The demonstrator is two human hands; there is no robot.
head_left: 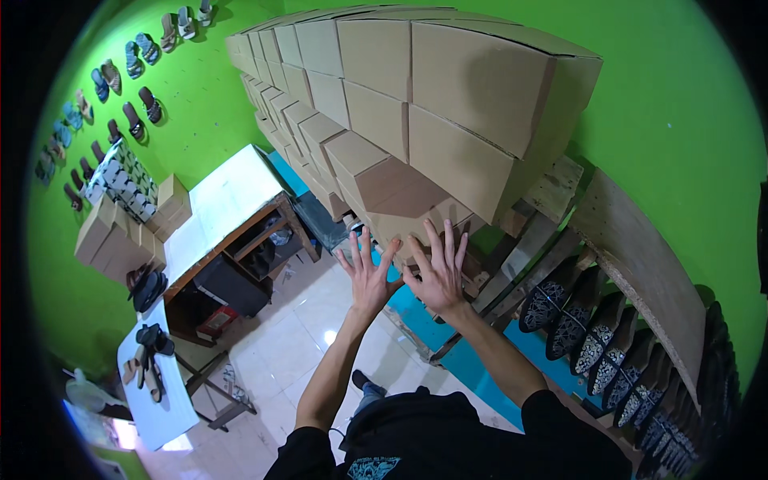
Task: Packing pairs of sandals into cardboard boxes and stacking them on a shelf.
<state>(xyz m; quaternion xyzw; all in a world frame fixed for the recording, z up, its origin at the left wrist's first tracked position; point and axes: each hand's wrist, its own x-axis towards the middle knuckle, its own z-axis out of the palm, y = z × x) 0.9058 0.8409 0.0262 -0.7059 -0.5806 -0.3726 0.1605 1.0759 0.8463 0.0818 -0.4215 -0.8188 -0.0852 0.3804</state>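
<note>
Both of my arms reach forward over the tiled floor, short black sleeves at the shoulders. My left hand (370, 277) has its fingers spread and holds nothing. Close beside it on the right, my right hand (438, 270) is spread as well, with nothing in it; the two thumbs nearly meet. Just beyond the fingertips stand stacked brown cardboard boxes (462, 156), the nearest lower box (416, 228) lying right behind the hands. Whether any finger touches that box I cannot tell.
Rows of patterned flat shoes (592, 342) line a rack at the right, below a curved wooden board (640, 264). A white-topped table (220, 204) stands left, with boxes at its end. Sandals lie on a small white table (164, 408). More sandals (134, 122) hang on the green wall.
</note>
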